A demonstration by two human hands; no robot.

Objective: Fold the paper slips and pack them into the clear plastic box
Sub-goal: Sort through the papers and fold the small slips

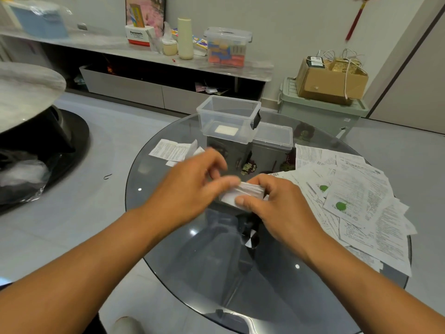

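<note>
A: What occupies the frame, and where is there open room?
B: A round glass table (183, 261) fills the lower centre; its near and left parts are bare, while loose paper slips (356, 203) crowd its right edge and a few more slips (168, 149) lie upper left of the hands.
A: The container?
B: The clear plastic box (228, 118) stands open at the table's far edge, one folded slip (226, 130) inside, its lid (273, 136) just right.
A: And the hands?
B: At centre, the right hand (277, 201) pinches a folded paper (243, 192) between thumb and fingers; the left hand (192, 186), blurred, touches its left end with fingers curled, well short of the box.
</note>
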